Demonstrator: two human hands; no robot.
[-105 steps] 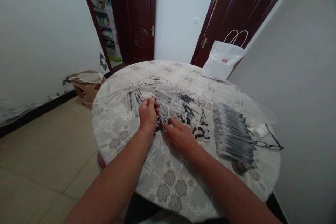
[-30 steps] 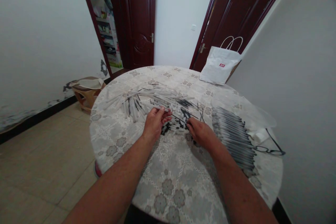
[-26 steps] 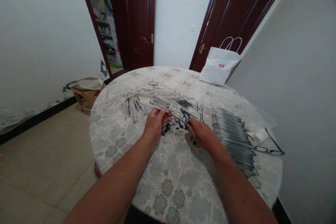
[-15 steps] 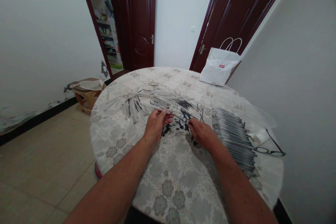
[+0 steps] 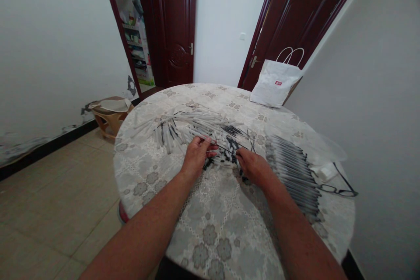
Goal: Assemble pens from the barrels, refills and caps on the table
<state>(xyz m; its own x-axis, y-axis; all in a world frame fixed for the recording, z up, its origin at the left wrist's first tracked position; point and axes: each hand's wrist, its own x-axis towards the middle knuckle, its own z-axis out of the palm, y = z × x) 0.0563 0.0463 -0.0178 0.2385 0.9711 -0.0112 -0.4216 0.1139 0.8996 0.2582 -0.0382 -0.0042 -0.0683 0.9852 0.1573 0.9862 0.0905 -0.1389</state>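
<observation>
My left hand (image 5: 196, 154) pinches a thin translucent pen barrel above the middle of the table. My right hand (image 5: 252, 166) is closed on a thin black pen refill (image 5: 225, 148), whose far end points toward the barrel; whether the tip sits inside it is too small to tell. Under and between my hands lies a scatter of small black and clear pen parts (image 5: 226, 156). Loose translucent barrels (image 5: 169, 138) are heaped beyond my left hand. A bundle of dark refills (image 5: 233, 130) lies past my right hand. Right of my right forearm, pens (image 5: 292, 170) lie side by side in a long row.
A patterned cloth covers the round table (image 5: 210, 210). At its far right edge stands a white paper bag (image 5: 275, 83). Black-framed glasses (image 5: 337, 190) and a white roll (image 5: 326, 171) lie near the right edge. A wooden stool (image 5: 110, 118) stands left of the table.
Both hands keep nearly the same place and the same grip. The whole view has shifted very slightly.
</observation>
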